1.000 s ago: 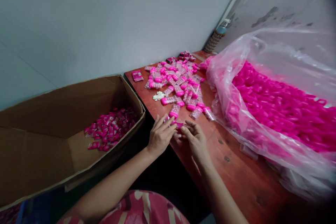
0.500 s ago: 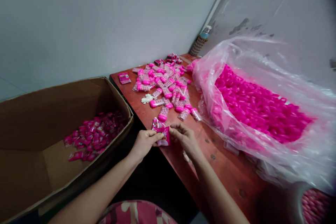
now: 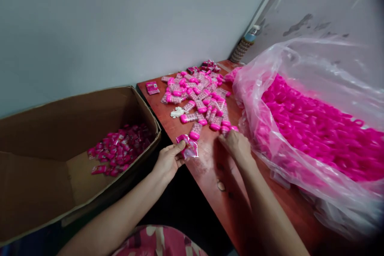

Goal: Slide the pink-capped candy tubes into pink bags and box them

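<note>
My left hand (image 3: 169, 161) pinches a shiny pink printed sachet (image 3: 189, 148) between thumb and fingers at the table's left edge. My right hand (image 3: 237, 147) is at the near end of a pile of small clear candy bottles (image 3: 205, 92) with pink caps and pale pink balls inside. Its fingers are curled down and closed on a candy bottle (image 3: 225, 130) there, partly hidden by the hand. One more candy bottle (image 3: 196, 131) lies just beyond the sachet.
An open cardboard box (image 3: 90, 98) on the left holds many filled pink sachets (image 3: 120, 150). To the right, a clear plastic bag (image 3: 255, 128) holds bright pink plastic pieces (image 3: 318, 124). White scrap (image 3: 177, 112), a flat pink packet (image 3: 152, 87) and a bottle (image 3: 244, 44) are on the red table (image 3: 207, 168).
My right hand has let go of the sachet and moved forward and right to the candy bottles. My left hand still holds the sachet. The view has turned slightly left.
</note>
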Tool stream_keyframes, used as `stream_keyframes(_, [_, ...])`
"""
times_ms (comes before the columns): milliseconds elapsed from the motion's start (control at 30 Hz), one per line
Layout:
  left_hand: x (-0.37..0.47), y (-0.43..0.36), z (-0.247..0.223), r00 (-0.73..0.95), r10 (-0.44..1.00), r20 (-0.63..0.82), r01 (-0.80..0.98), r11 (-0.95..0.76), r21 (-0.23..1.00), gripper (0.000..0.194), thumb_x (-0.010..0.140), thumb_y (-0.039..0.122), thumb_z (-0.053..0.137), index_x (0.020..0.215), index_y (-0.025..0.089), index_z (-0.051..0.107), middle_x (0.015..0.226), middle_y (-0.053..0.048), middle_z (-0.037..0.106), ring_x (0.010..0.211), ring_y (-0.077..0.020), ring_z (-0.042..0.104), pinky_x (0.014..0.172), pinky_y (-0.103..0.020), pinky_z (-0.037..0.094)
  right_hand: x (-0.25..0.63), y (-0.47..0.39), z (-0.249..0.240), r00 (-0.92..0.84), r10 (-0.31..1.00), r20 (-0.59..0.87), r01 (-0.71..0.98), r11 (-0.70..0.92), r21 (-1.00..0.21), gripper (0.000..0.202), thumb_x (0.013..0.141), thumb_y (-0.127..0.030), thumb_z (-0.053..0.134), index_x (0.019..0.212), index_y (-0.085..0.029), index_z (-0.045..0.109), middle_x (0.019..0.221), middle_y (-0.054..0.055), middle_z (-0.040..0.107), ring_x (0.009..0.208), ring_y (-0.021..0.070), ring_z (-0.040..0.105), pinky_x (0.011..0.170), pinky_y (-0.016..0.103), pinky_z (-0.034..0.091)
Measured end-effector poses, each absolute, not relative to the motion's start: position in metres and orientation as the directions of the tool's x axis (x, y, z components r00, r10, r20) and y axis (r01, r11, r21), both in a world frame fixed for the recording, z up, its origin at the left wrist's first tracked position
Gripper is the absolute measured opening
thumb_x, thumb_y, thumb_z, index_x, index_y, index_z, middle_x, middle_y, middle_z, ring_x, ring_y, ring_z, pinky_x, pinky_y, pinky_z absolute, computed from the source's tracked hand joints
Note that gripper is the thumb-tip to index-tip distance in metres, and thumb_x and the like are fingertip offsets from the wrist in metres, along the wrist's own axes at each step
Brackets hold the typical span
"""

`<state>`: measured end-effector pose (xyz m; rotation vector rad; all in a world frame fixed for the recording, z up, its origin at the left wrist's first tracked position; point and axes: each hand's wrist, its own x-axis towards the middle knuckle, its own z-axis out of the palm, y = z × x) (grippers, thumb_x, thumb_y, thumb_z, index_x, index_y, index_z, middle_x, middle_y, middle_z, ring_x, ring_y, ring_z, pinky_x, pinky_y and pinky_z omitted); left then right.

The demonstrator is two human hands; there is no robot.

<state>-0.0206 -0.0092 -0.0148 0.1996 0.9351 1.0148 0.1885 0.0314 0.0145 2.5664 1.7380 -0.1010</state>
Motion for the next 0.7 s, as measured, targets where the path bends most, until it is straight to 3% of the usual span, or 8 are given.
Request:
stream_keyframes(67, [-0.020, -0.007, -0.013, 0.187, 0.767, -0.613, -0.695, 0.545, 0.469, 0.016, 0.064, 0.022, 0.071, 0.073, 0.011, 0.062, 0.065, -0.004, 0.064, 0.055, -0.0114, 0.060, 0.053, -0.023, 0.052, 0.194, 0.017, 0.016, 0.354, 0.932, -0.074, 0.924, -0.361, -0.128, 0.026, 0.078, -0.032, 0.046, 0.084, -0.012, 0.060, 0.074, 0.015, 0.063, 0.074, 0.0269, 0.062, 0.061, 0.031, 0.043])
stream_keyframes(133, [-0.018, -0.006, -0.011, 0.181, 0.746, -0.640, -0.733, 0.537, 0.418, 0.015, 0.067, 0.020, 0.069, 0.076, 0.012, 0.061, 0.067, -0.004, 0.065, 0.057, -0.0124, 0.061, 0.053, -0.023, 0.053, 0.189, -0.005, 0.018, 0.313, 0.947, -0.064, 0.835, -0.307, -0.456, 0.026, 0.080, -0.037, 0.045, 0.077, -0.015, 0.057, 0.065, 0.008, 0.061, 0.063, 0.0227, 0.061, 0.056, 0.029, 0.043])
stream_keyframes(200, [-0.016, -0.005, -0.010, 0.179, 0.737, -0.651, -0.751, 0.530, 0.394, 0.014, 0.068, 0.020, 0.068, 0.078, 0.012, 0.061, 0.068, -0.004, 0.065, 0.059, -0.0133, 0.062, 0.053, -0.024, 0.053, 0.171, -0.033, 0.020, 0.241, 0.958, -0.155, 0.496, -0.259, -0.829, 0.030, 0.081, -0.046, 0.042, 0.075, -0.018, 0.052, 0.058, 0.003, 0.058, 0.051, 0.0177, 0.057, 0.048, 0.027, 0.043])
stream_keyframes(233, [-0.015, -0.005, -0.010, 0.180, 0.739, -0.650, -0.756, 0.526, 0.389, 0.015, 0.068, 0.019, 0.067, 0.079, 0.012, 0.061, 0.069, -0.005, 0.065, 0.060, -0.0138, 0.063, 0.054, -0.024, 0.053, 0.158, -0.047, 0.020, 0.179, 0.960, -0.217, 0.310, -0.264, -0.913, 0.031, 0.080, -0.049, 0.044, 0.074, -0.019, 0.050, 0.057, 0.001, 0.057, 0.047, 0.0161, 0.056, 0.044, 0.026, 0.043])
stream_keyframes(300, [-0.013, -0.006, -0.010, 0.179, 0.753, -0.634, -0.767, 0.510, 0.389, 0.015, 0.069, 0.019, 0.067, 0.081, 0.012, 0.061, 0.071, -0.005, 0.066, 0.062, -0.0144, 0.063, 0.058, -0.026, 0.054, 0.132, -0.069, 0.018, 0.095, 0.948, -0.305, 0.095, -0.313, -0.945, 0.031, 0.078, -0.050, 0.047, 0.075, -0.020, 0.047, 0.058, 0.000, 0.057, 0.041, 0.0129, 0.052, 0.037, 0.023, 0.041])
stream_keyframes(367, [-0.011, -0.007, -0.011, 0.181, 0.774, -0.607, -0.775, 0.492, 0.396, 0.016, 0.069, 0.018, 0.067, 0.081, 0.012, 0.061, 0.072, -0.005, 0.066, 0.063, -0.0146, 0.063, 0.061, -0.027, 0.054, 0.112, -0.083, 0.013, 0.073, 0.944, -0.322, 0.011, -0.324, -0.946, 0.030, 0.080, -0.050, 0.046, 0.076, -0.020, 0.045, 0.060, -0.001, 0.058, 0.039, 0.0107, 0.051, 0.034, 0.020, 0.039])
stream_keyframes(700, [-0.007, -0.014, -0.006, 0.226, 0.811, -0.540, -0.772, 0.487, 0.409, 0.016, 0.066, 0.019, 0.069, 0.076, 0.011, 0.059, 0.068, -0.004, 0.064, 0.056, -0.0124, 0.060, 0.054, -0.024, 0.051, 0.095, -0.085, 0.003, 0.040, 0.955, -0.294, -0.013, -0.293, -0.956, 0.027, 0.082, -0.046, 0.044, 0.078, -0.019, 0.043, 0.058, -0.004, 0.057, 0.037, 0.0084, 0.052, 0.032, 0.017, 0.038])
